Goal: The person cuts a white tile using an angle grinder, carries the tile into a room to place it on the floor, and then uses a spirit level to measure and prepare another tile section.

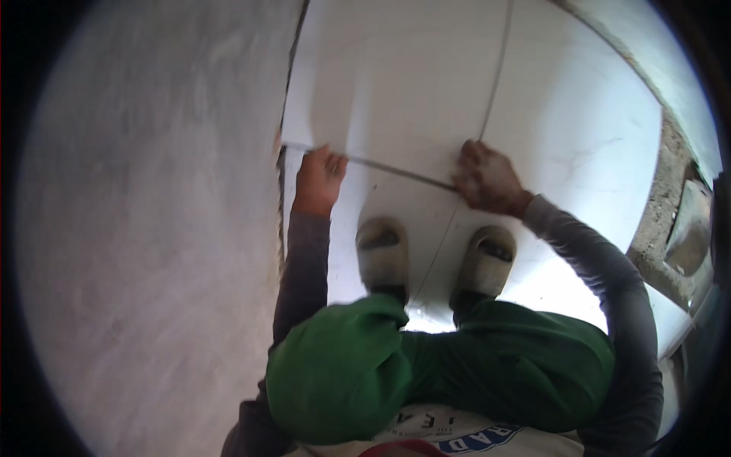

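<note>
- Person squats on a floor of large white floor tiles (403, 84) with faint grey veining; both bare hands are down at a dark line (400, 173) running crosswise between tiles.
- Dark line: slopes from the wall side at left down to the right hand; whether it is an open joint or a thin strip lying in it, cannot tell.
- Left hand (320, 181): at the line's left part, near the wall; fingers curled, tips drawn close together. Cannot tell whether they pinch anything.
- Right hand (491, 179): over the line's right end, where other joints meet it; fingers bunched and bent, slightly blurred. Grip on anything cannot be made out.
- Upper joint (499, 65): runs from beside the right hand toward the far edge.
- Slippers (383, 259), a worn beige pair, stand on the near tiles, one either side of a thin lower joint (439, 247).
- Green trousers over bent knees; dark grey sleeves on both forearms.
- Left: plain grey wall (152, 228), a rough dark gap along its foot.
- Right: strip of rough, bare ground (653, 221) beside the tiling, a pale flat piece (689, 228) lying on it.
</note>
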`<state>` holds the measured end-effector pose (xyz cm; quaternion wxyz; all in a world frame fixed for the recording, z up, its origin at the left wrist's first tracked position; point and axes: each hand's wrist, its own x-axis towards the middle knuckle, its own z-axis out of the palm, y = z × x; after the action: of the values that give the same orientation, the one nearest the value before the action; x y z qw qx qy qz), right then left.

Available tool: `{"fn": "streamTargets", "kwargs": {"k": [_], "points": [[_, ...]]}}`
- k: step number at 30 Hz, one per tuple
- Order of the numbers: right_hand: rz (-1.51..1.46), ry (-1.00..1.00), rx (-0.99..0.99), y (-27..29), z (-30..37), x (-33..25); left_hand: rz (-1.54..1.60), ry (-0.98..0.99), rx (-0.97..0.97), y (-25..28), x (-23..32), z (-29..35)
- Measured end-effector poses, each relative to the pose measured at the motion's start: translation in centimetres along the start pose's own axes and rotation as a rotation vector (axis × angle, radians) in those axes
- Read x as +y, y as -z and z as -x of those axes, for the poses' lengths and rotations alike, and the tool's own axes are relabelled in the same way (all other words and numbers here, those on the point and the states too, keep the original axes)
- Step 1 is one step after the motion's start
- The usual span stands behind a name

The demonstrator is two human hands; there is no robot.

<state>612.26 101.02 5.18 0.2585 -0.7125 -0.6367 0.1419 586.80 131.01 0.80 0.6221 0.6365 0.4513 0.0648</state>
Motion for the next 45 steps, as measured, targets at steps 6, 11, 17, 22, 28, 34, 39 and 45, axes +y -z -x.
{"fn": "streamTargets", "kwargs": {"k": [6,11,17,22,28,34,39,45], "points": [[-0.021,-0.141,-0.047,-0.1,1.6,1.1,0.638,0.461,0.296,-3.6,0.9,-2.0],[0.056,-0.071,-0.174,0.5,3.4,0.0,0.482,0.400,0.200,-2.6,0.2,-1.9],[0.128,0.030,-0.242,0.5,3.8,0.0,0.536,0.436,0.203,-0.8,-2.3,-2.7],[0.172,0.041,-0.244,0.6,4.1,0.3,0.514,0.387,0.146,0.1,-2.7,-3.2],[0.158,0.041,-0.201,0.7,4.2,0.3,0.595,0.385,0.265,-1.5,-1.7,-2.3],[0.164,0.048,-0.247,1.0,3.9,0.5,0.524,0.411,0.362,-3.6,0.7,-1.1],[0.184,0.125,-0.168,1.5,3.6,0.9,-0.938,-0.499,0.078,-2.6,-0.1,0.0],[0.282,0.186,-0.080,0.3,4.7,2.4,0.069,-0.105,0.206,-1.4,-2.8,-0.6]]}}
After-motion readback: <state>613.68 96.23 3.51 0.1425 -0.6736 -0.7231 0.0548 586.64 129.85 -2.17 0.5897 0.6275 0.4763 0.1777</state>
